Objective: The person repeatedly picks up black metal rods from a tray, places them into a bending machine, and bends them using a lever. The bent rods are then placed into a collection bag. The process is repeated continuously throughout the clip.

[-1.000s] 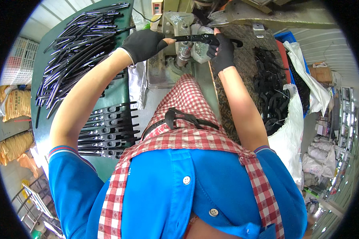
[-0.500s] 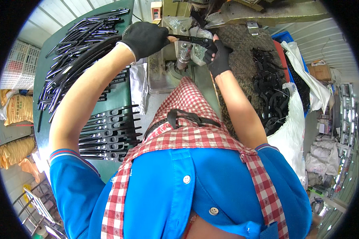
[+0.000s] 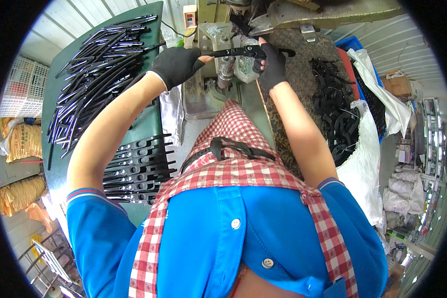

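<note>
Both my hands, in black fingerless gloves, hold a long black bar with a hooked end [image 3: 233, 51] crosswise. My left hand [image 3: 176, 65] is closed round its left part, with the thumb tip showing. On the other side my right hand [image 3: 274, 64] grips it near the hook, which sticks out to the right past the glove. The bar's middle spans the metal post [image 3: 225, 69] of a small bench machine. My gloves hide parts of the bar.
Long glossy black rods [image 3: 99, 74] lie heaped on a green table at left, with a row of black holed bars [image 3: 139, 169] nearer me. A clear bag [image 3: 246, 68] sits behind the post. Black pieces [image 3: 333, 94] and a white sack [image 3: 360, 154] are at right.
My left hand has moved slightly down and left, away from the rod heap. The bar has shifted, and its hooked end now shows beyond my right hand, which has turned more upright.
</note>
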Demonstrator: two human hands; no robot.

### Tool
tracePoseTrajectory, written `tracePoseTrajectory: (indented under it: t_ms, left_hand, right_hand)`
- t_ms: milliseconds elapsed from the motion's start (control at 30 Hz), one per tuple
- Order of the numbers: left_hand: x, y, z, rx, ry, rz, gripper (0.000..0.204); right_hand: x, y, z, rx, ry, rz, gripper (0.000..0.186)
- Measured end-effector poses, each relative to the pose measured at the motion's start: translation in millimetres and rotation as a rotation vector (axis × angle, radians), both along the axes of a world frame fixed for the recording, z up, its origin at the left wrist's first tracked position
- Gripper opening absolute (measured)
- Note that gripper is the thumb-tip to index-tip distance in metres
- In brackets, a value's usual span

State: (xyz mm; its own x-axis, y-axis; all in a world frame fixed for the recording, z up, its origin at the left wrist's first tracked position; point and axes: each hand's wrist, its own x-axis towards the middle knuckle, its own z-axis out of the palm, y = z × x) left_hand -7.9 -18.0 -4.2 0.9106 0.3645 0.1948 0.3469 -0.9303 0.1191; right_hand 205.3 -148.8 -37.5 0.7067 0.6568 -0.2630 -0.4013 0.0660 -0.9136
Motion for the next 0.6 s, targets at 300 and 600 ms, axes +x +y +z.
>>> tracePoseTrajectory:
  t_ms: [300, 600]
  left_hand:
    - [6, 7, 36, 0.014, 0.172, -0.032, 0.05]
    - [8, 20, 16, -0.193, 0.066, -0.133, 0.058]
  right_hand:
    - [23, -67, 63, -0.115, -1.654, 0.248, 0.051]
    - [53, -8, 67, -0.573, -1.918, 0.809, 0.047]
